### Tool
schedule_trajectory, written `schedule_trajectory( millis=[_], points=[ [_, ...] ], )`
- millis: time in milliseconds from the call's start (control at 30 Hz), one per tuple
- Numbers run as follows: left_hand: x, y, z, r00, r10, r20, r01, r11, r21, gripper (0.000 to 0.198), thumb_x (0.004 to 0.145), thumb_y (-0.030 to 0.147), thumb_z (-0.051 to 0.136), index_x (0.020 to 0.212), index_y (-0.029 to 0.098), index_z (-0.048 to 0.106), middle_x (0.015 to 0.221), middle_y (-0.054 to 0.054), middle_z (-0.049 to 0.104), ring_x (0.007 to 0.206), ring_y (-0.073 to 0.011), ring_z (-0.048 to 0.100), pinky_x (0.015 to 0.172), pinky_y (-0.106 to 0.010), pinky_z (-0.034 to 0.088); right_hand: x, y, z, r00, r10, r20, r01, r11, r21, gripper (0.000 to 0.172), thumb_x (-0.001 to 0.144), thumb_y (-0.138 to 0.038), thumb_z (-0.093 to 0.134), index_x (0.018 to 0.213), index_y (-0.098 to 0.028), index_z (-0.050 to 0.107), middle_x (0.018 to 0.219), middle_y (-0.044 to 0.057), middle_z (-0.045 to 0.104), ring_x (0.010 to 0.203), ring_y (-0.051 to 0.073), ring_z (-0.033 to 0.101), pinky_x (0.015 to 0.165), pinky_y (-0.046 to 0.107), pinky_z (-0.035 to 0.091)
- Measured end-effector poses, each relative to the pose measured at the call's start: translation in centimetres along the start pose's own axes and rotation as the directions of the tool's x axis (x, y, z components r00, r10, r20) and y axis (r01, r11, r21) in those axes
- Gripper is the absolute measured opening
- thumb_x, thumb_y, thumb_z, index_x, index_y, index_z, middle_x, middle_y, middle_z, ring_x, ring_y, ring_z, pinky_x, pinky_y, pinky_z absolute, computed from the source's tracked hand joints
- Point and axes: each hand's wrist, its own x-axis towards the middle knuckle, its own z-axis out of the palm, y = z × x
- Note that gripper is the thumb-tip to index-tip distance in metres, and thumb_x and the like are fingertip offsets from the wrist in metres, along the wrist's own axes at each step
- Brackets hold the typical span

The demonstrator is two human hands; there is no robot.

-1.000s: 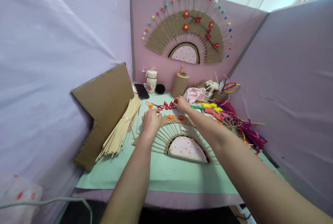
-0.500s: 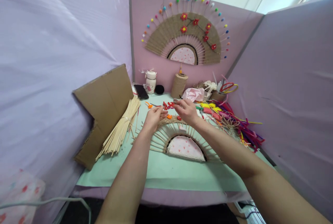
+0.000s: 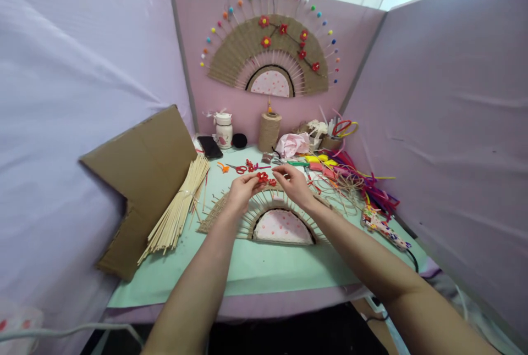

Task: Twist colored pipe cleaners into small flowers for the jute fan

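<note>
My left hand (image 3: 242,191) is closed, its fingertips pinching a red flower (image 3: 263,177) above the table. Opposite it, my right hand (image 3: 292,183) has thumb and fingers drawn together beside the flower; whatever they hold is too small to make out. Beneath both hands lies a half-round fan (image 3: 214,215) of thin sticks woven with brown twine, partly covered by my arms. Its pink-dotted white centre (image 3: 282,227) faces me. Another red flower (image 3: 272,182) shows near the fan's upper edge, between the hands. Red-handled scissors (image 3: 240,169) and more small red flowers (image 3: 249,166) lie just beyond.
A bundle of sticks (image 3: 177,209) and folded cardboard (image 3: 142,179) are at left. Behind stand a white bottle (image 3: 224,132) and a twine spool (image 3: 269,132). Coloured pipe cleaners (image 3: 373,190) and a patterned glue gun (image 3: 385,228) lie right. A finished fan (image 3: 243,50) hangs on the back panel.
The view has swung right, so the scene sits further left and the glue gun shows. My hands have come nearer, and the red flower is now plain in my left fingertips.
</note>
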Motion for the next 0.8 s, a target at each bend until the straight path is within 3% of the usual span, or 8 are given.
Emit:
schedule_trajectory(
  millis=[100, 200, 367, 433, 533, 667, 733, 800],
  points=[
    [-0.3, 0.0, 0.1, 0.995, 0.038, 0.095, -0.046, 0.995, 0.085, 0.017, 0.065, 0.016, 0.069, 0.081, 0.010, 0.069, 0.077, -0.007, 0.071, 0.071, -0.0135, 0.066, 0.086, -0.035, 0.051, 0.4, -0.1, 0.1, 0.985, 0.143, 0.092, -0.154, 0.980, 0.125, 0.019, 0.082, -0.033, 0.056, 0.085, -0.017, 0.066, 0.083, 0.004, 0.068, 0.075, 0.015, 0.060, 0.069, 0.027, 0.047],
    [-0.4, -0.2, 0.1, 0.980, 0.086, 0.177, -0.118, 0.978, 0.175, 0.027, 0.060, 0.022, 0.073, 0.085, 0.011, 0.070, 0.079, -0.007, 0.071, 0.077, -0.0162, 0.066, 0.086, -0.035, 0.050, 0.5, -0.3, 0.3, 0.979, 0.149, 0.136, -0.167, 0.977, 0.135, 0.020, 0.079, -0.036, 0.059, 0.080, -0.017, 0.066, 0.079, 0.003, 0.069, 0.074, 0.015, 0.060, 0.071, 0.027, 0.046],
    [-0.1, -0.6, -0.3, 0.968, 0.175, 0.181, -0.230, 0.906, 0.354, 0.023, 0.063, 0.028, 0.070, 0.080, 0.013, 0.071, 0.080, -0.006, 0.072, 0.078, -0.0181, 0.065, 0.079, -0.032, 0.050, 0.4, -1.1, 0.4, 0.975, 0.163, 0.150, -0.175, 0.982, 0.070, 0.020, 0.080, -0.034, 0.057, 0.074, -0.017, 0.066, 0.072, 0.002, 0.067, 0.067, 0.014, 0.057, 0.065, 0.025, 0.043],
    [-0.1, -0.7, -0.4, 0.959, 0.218, 0.181, -0.281, 0.810, 0.515, 0.020, 0.066, 0.028, 0.066, 0.080, 0.014, 0.072, 0.081, -0.007, 0.072, 0.078, -0.0187, 0.065, 0.076, -0.030, 0.049, 0.3, -1.3, 0.5, 0.971, 0.173, 0.165, -0.174, 0.985, -0.011, 0.018, 0.081, -0.031, 0.056, 0.073, -0.017, 0.065, 0.070, 0.001, 0.066, 0.065, 0.013, 0.056, 0.063, 0.025, 0.041],
    [-0.2, -0.8, -0.6, 0.936, 0.293, 0.193, -0.334, 0.580, 0.742, 0.019, 0.071, 0.027, 0.061, 0.080, 0.015, 0.073, 0.080, -0.007, 0.072, 0.076, -0.0181, 0.063, 0.073, -0.028, 0.047, 0.0, -1.3, 0.8, 0.967, 0.184, 0.176, -0.159, 0.976, -0.146, 0.017, 0.082, -0.028, 0.055, 0.071, -0.018, 0.064, 0.070, 0.001, 0.065, 0.066, 0.013, 0.055, 0.062, 0.024, 0.038],
    [-0.6, -0.8, -0.5, 0.912, 0.323, 0.253, -0.369, 0.377, 0.849, 0.020, 0.074, 0.024, 0.055, 0.078, 0.015, 0.072, 0.077, -0.007, 0.071, 0.072, -0.0172, 0.061, 0.071, -0.028, 0.044, -0.5, -1.2, 1.6, 0.967, 0.208, 0.145, -0.167, 0.953, -0.252, 0.017, 0.082, -0.024, 0.052, 0.070, -0.017, 0.061, 0.070, 0.002, 0.063, 0.067, 0.013, 0.054, 0.063, 0.025, 0.037],
    [-0.5, -0.8, -0.5, 0.915, 0.325, 0.238, -0.361, 0.397, 0.844, 0.020, 0.073, 0.025, 0.056, 0.078, 0.015, 0.072, 0.077, -0.007, 0.071, 0.072, -0.0171, 0.060, 0.070, -0.027, 0.044, -0.5, -0.9, 1.8, 0.961, 0.239, 0.142, -0.203, 0.952, -0.227, 0.018, 0.083, -0.025, 0.050, 0.071, -0.017, 0.061, 0.070, 0.002, 0.063, 0.067, 0.014, 0.054, 0.063, 0.025, 0.038],
    [-0.3, -0.7, -0.7, 0.934, 0.290, 0.207, -0.335, 0.516, 0.788, 0.021, 0.071, 0.026, 0.058, 0.079, 0.014, 0.072, 0.075, -0.006, 0.071, 0.071, -0.0169, 0.060, 0.069, -0.026, 0.044, -0.3, -0.6, 1.7, 0.948, 0.261, 0.180, -0.239, 0.962, -0.133, 0.020, 0.084, -0.026, 0.048, 0.073, -0.017, 0.062, 0.071, 0.002, 0.064, 0.068, 0.014, 0.056, 0.064, 0.025, 0.040]
  ],
)
